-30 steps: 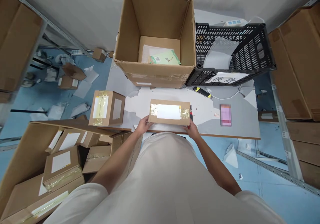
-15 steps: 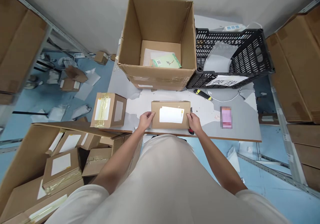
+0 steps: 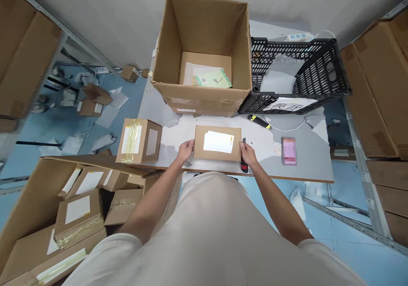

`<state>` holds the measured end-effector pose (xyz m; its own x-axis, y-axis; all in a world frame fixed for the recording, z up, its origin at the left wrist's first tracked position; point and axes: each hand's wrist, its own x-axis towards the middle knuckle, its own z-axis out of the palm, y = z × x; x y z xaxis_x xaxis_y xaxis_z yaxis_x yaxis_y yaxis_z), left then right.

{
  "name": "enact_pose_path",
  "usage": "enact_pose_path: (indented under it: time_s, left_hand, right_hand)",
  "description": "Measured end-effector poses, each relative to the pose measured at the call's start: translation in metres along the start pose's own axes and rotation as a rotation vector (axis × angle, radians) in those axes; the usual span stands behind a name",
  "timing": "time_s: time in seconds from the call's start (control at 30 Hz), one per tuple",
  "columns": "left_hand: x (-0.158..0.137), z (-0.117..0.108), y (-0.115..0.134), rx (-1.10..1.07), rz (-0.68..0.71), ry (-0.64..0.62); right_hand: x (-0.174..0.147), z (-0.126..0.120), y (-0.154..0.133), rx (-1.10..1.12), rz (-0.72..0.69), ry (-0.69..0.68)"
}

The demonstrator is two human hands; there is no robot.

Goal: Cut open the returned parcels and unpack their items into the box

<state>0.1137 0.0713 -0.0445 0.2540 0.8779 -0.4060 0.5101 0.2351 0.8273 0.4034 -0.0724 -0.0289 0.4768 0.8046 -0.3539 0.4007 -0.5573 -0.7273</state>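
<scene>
A small brown cardboard box (image 3: 199,143) with a white label (image 3: 218,142) on its upper face is between my two hands over the table's front. My left hand (image 3: 185,151) grips its left edge, fingers closed. At the opposite edge, my right hand (image 3: 247,153) has its fingers closed on the box too. A red and black utility knife (image 3: 244,165) lies partly behind my right hand. Whether the box rests on the table or is slightly raised, I cannot tell.
A large open carton (image 3: 204,101) holding a green packet (image 3: 213,78) stands behind. Right of it is a black plastic crate (image 3: 331,71). A yellow and black cutter (image 3: 259,121), a blurred pink item (image 3: 289,151) and a taped box (image 3: 140,141) lie on the table (image 3: 312,150). Boxes fill a carton (image 3: 35,184) lower left.
The box has tipped so its labelled face looks flatter, and its near edge has shifted slightly away from me. More of the red knife now shows.
</scene>
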Motion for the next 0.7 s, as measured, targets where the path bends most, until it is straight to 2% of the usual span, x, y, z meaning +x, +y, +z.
enact_pose_path:
  time_s: [0.13, 0.23, 0.33, 0.4, 0.53, 0.7]
  left_hand:
    - [-0.017, -0.002, -0.024, -0.049, -0.003, -0.018]
    - [-0.033, 0.001, -0.039, -0.064, 0.025, -0.105]
    - [-0.041, 0.008, -0.049, -0.111, 0.046, -0.174]
    - [-0.041, 0.013, -0.051, -0.146, 0.032, -0.163]
    - [-0.039, 0.015, -0.046, -0.164, 0.014, -0.143]
    - [-0.048, 0.001, -0.018, -0.067, 0.103, -0.121]
  right_hand:
    - [-0.023, 0.005, 0.025, 0.143, -0.035, -0.036]
    - [-0.041, 0.010, 0.039, 0.159, -0.064, -0.138]
    - [-0.050, 0.019, 0.040, 0.161, -0.065, -0.206]
    - [-0.051, 0.024, 0.036, 0.180, -0.029, -0.187]
    - [-0.047, 0.029, 0.028, 0.222, 0.019, -0.123]
    - [-0.046, 0.011, 0.016, 0.100, -0.076, -0.093]
